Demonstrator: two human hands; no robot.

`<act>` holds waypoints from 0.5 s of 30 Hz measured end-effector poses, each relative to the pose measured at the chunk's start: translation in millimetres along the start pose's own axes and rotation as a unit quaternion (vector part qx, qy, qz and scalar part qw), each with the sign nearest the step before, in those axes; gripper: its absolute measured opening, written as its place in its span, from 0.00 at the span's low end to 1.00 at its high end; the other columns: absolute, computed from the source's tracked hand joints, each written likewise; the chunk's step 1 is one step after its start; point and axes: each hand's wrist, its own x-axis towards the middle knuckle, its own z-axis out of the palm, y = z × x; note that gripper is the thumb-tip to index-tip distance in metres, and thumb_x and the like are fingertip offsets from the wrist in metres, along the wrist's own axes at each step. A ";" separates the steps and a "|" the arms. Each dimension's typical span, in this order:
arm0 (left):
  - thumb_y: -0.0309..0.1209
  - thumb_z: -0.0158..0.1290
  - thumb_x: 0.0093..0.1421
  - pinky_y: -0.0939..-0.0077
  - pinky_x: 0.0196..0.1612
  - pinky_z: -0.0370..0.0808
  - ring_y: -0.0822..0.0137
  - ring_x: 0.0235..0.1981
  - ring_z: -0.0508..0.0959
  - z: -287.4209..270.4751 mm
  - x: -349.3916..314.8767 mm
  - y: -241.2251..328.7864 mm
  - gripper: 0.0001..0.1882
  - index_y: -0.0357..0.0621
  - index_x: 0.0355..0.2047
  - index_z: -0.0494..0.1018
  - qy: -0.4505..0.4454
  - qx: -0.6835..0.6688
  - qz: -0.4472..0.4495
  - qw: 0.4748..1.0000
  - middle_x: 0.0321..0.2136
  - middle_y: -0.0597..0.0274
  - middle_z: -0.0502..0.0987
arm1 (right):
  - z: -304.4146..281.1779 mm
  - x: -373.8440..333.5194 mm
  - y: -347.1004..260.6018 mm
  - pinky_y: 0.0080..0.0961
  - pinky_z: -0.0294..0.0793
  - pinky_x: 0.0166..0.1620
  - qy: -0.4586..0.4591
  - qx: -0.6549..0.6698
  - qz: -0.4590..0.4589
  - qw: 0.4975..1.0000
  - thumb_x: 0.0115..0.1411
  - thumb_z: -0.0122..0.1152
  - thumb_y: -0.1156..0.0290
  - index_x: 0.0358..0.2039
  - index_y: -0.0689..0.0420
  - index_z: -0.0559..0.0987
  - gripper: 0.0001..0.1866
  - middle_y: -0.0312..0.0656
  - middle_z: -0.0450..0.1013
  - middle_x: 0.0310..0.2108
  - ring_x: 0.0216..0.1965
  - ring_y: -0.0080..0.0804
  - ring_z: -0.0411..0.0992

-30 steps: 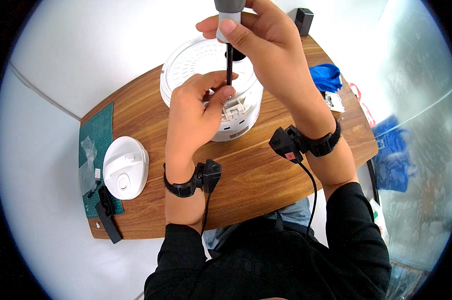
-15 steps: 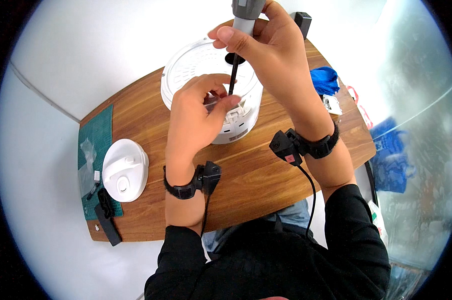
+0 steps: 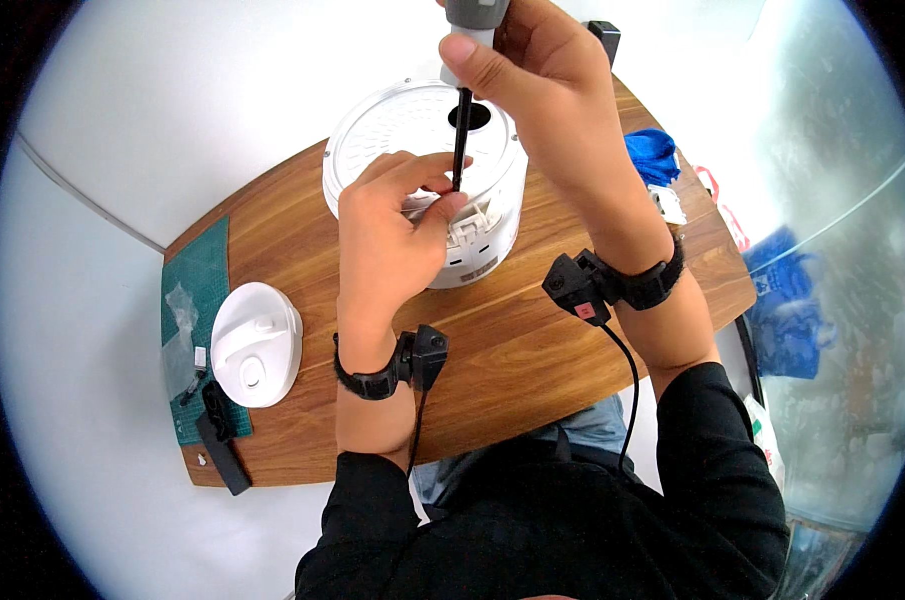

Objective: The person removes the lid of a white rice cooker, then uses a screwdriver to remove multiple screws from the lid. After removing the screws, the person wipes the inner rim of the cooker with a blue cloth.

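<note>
My right hand (image 3: 548,75) grips the grey handle of a screwdriver (image 3: 462,130), held nearly upright with its black shaft pointing down. My left hand (image 3: 393,225) curls at the lower end of that shaft, thumb and fingers closed about the tip. Anything small between those fingertips is hidden. Beneath both hands stands a round white appliance body (image 3: 373,120), its flat vented face up and a dark round hole in it. Plastic latch-like parts (image 3: 473,228) show on its near side, just right of my left thumb.
On the left, a white oval lid (image 3: 258,345) lies partly over a green cutting mat (image 3: 195,265), near a clear plastic bag (image 3: 180,340) and a black strip-like object (image 3: 223,455). A blue bundle (image 3: 652,157) and small white part (image 3: 667,204) sit at the wooden table's (image 3: 533,350) right.
My right hand and the screwdriver handle have shifted slightly left, and its fingers have closed further round the handle. My left hand stays at the shaft's lower end.
</note>
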 end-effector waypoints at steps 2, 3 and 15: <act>0.16 0.62 0.53 0.76 0.34 0.75 0.68 0.30 0.79 0.3 -0.6 0.5 0.16 0.42 0.43 0.84 0.024 0.004 0.018 1.000 0.29 0.58 0.80 | -2.0 1.9 -1.4 0.16 0.67 0.30 0.001 0.049 -0.003 0.999 0.68 0.63 0.72 0.46 0.63 0.75 0.11 0.32 0.71 0.30 0.29 0.16 0.66; 0.17 0.63 0.54 0.77 0.36 0.74 0.69 0.32 0.78 -0.4 -1.5 3.7 0.15 0.40 0.42 0.83 0.038 -0.003 0.017 0.999 0.30 0.59 0.81 | -3.0 0.8 -5.4 0.17 0.68 0.31 0.013 0.081 -0.016 0.997 0.68 0.63 0.73 0.47 0.64 0.75 0.11 0.32 0.72 0.30 0.29 0.17 0.67; 0.17 0.60 0.58 0.74 0.32 0.76 0.67 0.28 0.82 31.8 -20.6 36.8 0.14 0.43 0.43 0.83 0.014 -0.030 0.037 0.999 0.27 0.57 0.82 | -73.7 -50.6 -28.0 0.31 0.74 0.46 0.202 0.161 0.077 0.963 0.69 0.59 0.71 0.47 0.63 0.75 0.11 0.42 0.76 0.37 0.39 0.30 0.75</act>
